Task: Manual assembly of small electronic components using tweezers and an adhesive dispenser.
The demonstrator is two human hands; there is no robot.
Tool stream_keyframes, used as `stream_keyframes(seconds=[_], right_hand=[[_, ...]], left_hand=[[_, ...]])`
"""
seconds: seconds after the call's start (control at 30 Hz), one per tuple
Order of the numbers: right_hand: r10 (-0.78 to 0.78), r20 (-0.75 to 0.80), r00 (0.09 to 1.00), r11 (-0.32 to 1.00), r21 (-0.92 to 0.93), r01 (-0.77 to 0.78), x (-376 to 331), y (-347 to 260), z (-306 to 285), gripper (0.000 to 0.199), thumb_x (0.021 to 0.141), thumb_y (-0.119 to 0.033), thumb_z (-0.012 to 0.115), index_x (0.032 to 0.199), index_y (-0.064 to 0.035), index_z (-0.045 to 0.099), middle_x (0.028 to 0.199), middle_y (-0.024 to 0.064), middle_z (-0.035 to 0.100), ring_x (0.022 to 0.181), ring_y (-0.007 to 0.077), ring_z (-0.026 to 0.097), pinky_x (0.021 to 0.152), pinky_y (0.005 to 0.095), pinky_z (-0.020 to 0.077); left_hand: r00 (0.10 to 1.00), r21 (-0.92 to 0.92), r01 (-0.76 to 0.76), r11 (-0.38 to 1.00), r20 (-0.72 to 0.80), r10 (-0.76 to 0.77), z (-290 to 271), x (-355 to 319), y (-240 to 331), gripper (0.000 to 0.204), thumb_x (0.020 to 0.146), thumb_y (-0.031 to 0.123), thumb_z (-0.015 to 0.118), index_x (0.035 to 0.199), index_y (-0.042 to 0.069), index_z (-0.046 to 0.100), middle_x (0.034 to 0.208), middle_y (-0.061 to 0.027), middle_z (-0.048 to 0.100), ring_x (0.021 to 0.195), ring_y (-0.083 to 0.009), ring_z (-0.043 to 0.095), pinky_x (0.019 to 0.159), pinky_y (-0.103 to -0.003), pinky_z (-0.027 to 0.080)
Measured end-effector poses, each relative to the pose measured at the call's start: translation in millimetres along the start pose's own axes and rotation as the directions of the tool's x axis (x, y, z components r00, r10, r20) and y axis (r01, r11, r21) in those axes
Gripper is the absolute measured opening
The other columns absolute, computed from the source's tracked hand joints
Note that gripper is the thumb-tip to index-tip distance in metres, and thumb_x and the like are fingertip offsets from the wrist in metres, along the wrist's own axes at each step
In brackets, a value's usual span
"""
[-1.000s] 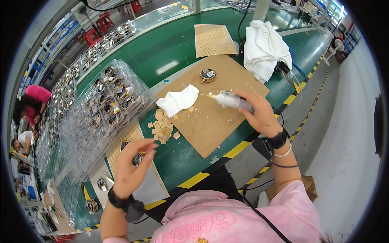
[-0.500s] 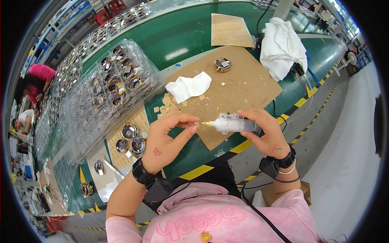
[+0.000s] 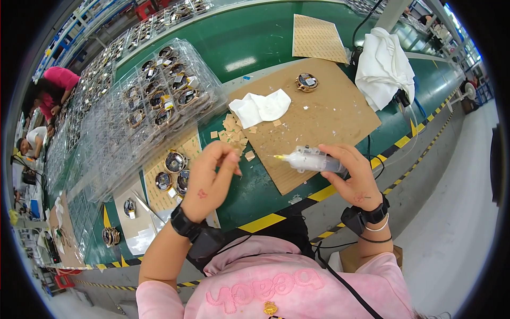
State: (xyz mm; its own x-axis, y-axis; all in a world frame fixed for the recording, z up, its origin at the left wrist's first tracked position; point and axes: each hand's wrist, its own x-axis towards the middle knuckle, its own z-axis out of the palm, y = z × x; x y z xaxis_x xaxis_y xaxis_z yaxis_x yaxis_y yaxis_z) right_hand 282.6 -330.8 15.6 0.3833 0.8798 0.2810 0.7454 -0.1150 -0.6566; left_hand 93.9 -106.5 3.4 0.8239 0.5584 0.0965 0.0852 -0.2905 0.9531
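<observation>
Above the glossy green tabletop (image 3: 255, 198), the right hand (image 3: 351, 173) grips a translucent plastic syringe (image 3: 311, 159), yellow tip pointing left.
Holding it by the smooth barrel likely leaves the tip unobstructed; the left hand (image 3: 208, 183) curls thumb and forefinger close together near thin tan squares (image 3: 231, 126), though whether they pinch anything I cannot tell. Flat brown cardboard (image 3: 332, 119) below the syringe probably shields the surface, bearing a round, gold-rimmed module (image 3: 306, 82) beside a crumpled white cloth (image 3: 270, 106).
</observation>
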Motion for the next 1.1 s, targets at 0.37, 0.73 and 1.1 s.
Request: stream_keyframes(seconds=[0.37,0.73,1.1], right_hand=[[0.013,-0.023,1.000,1.000,0.000,-0.013,6,1,5,0.050,0.070,0.002,0.070,0.118,-0.0065,0.058,0.106,0.0147,0.060,0.093,0.0303,0.059,0.080,0.0331,0.0475],[0.005,-0.026,1.000,1.000,-0.016,-0.005,5,3,5,0.050,0.070,0.002,0.071,0.118,-0.0061,0.058,0.106,0.0146,0.060,0.091,0.0294,0.060,0.079,0.0315,0.0478],[-0.003,-0.058,0.998,1.000,-0.003,0.003,6,2,8,0.053,0.070,0.003,0.070,0.120,-0.0050,0.056,0.106,0.0138,0.060,0.091,0.0286,0.059,0.081,0.0308,0.0468]], left_hand=[[0.973,0.585,-0.150,0.797,-0.054,0.223,-52,23,-22,0.007,0.080,0.008,0.064,0.083,0.001,0.062,0.076,-0.0097,0.058,0.059,-0.0198,0.055,0.058,-0.031,0.043],[0.973,0.610,-0.104,0.786,-0.103,0.208,-60,26,-30,0.006,0.075,0.008,0.067,0.078,0.003,0.068,0.075,-0.0079,0.060,0.056,-0.0189,0.053,0.056,-0.031,0.041],[0.960,0.457,-0.128,0.880,-0.166,0.226,-50,11,-19,0.009,0.078,0.007,0.066,0.086,0.003,0.069,0.076,-0.0064,0.061,0.058,-0.0148,0.054,0.056,-0.028,0.043]])
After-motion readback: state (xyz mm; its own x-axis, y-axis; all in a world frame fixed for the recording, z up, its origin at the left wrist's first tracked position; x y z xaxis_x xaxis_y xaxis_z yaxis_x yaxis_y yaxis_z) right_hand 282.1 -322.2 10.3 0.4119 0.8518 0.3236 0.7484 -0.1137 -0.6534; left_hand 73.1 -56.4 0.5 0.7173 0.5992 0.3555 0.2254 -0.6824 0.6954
